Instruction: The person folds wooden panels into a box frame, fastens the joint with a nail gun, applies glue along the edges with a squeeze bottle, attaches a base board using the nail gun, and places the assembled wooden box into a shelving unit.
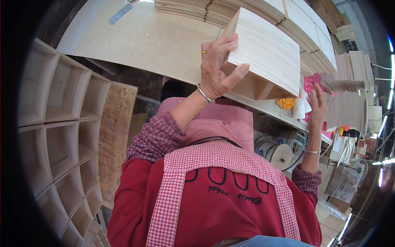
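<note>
A pale wooden box (267,49) stands tilted at the front edge of the workbench (135,45), its open side facing down toward me. My left hand (218,68) grips the box at its left edge, with the thumb lying against the light panel and the fingers by the upper left corner. A ring and a bracelet are on that hand and wrist. To the right of the box, my right hand (317,107) is raised with its fingers extended, apart from the box and holding nothing visible. A white roll (299,108) and a yellow-orange item (285,103) lie near it.
Pale wooden boxes (61,136) are stacked at the left beside a worn plank (117,140). Bundles of thin wood panels (312,37) line the back, with more panel stacks (345,107) at right. Reels (282,154) sit below the bench. A grey strip (120,14) lies far left.
</note>
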Available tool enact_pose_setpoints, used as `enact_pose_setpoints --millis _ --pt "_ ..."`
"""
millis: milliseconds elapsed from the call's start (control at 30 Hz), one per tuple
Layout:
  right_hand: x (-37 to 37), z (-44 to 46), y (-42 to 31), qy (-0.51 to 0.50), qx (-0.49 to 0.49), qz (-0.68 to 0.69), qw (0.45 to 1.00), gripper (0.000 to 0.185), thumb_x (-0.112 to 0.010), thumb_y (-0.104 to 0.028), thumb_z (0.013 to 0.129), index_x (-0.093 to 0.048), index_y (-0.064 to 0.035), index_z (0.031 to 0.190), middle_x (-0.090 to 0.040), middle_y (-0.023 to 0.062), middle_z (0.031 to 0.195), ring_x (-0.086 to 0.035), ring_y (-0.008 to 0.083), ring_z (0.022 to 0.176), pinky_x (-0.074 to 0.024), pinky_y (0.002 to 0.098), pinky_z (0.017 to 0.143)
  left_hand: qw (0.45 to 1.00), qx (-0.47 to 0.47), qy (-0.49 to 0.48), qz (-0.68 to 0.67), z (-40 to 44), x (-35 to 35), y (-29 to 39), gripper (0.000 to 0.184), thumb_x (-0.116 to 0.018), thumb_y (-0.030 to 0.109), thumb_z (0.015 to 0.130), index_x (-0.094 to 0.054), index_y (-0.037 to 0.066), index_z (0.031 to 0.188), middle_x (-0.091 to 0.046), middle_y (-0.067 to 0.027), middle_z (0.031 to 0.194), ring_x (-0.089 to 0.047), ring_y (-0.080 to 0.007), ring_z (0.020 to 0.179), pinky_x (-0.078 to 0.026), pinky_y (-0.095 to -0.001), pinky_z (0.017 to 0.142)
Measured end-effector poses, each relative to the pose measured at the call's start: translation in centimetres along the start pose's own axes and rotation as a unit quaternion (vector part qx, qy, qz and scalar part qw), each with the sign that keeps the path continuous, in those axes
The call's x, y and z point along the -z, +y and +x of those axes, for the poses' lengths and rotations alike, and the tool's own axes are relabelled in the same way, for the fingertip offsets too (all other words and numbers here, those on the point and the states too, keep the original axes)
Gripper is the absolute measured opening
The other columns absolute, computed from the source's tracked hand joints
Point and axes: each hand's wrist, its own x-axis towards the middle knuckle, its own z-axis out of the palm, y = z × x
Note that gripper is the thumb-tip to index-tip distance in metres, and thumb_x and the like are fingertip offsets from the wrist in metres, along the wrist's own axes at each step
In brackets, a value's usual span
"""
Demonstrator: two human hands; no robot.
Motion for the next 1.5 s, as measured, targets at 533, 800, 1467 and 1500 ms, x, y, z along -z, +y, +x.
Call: enact_pose_setpoints --millis 533,800,1467,1500 --pt "7.8 0.3 24.0 0.079 -0.147 -0.577 0.799 0.073 -0.067 -0.037 0.078 -0.039 0.0013 0.135 -0.059 0.0277 0.115 -0.060 0.0413 0.104 -0.0482 0.0473 0.089 1.000 -0.013 -0.004 0.014 -0.3 0.3 0.1 0.051 -0.072 0.024 0.072 -0.053 0.009 0.117 -0.058 -0.0095 0.126 -0.049 -0.0225 0.110 -0.038 -0.0333 0.096" --pt "12.8 2.9 30.1 0.099 -0.199 -0.466 0.856 0.071 -0.067 -0.027 0.077 -0.037 0.0022 0.135 -0.054 0.0282 0.123 -0.057 0.0421 0.108 -0.0474 0.0457 0.092 0.999 -0.018 -0.018 0.019 -0.3 0.6 0.2 0.051 -0.073 0.024 0.073 -0.052 0.010 0.117 -0.058 -0.0112 0.126 -0.051 -0.0243 0.114 -0.037 -0.0338 0.097" --pt "14.1 -5.7 -4.5 0.027 -0.180 0.281 0.942 0.031 -0.051 -0.008 0.075 -0.057 0.0084 0.101 -0.049 0.0071 0.058 -0.052 0.0182 0.051 -0.0494 0.0274 0.051 0.999 -0.048 -0.004 0.025 0.3 0.3 -0.2 0.049 -0.077 0.023 0.072 -0.055 0.009 0.114 -0.060 -0.0082 0.122 -0.048 -0.0203 0.105 -0.041 -0.0271 0.093" --pt "11.8 -6.2 -8.9 -0.030 -0.134 0.303 0.943 0.039 -0.051 -0.008 0.077 -0.051 0.0103 0.112 -0.048 0.0074 0.057 -0.051 0.0173 0.048 -0.0496 0.0278 0.047 0.998 -0.050 -0.004 0.032 0.3 0.3 -0.2 0.049 -0.077 0.024 0.072 -0.055 0.009 0.114 -0.060 -0.0079 0.122 -0.048 -0.0204 0.106 -0.041 -0.0275 0.092"
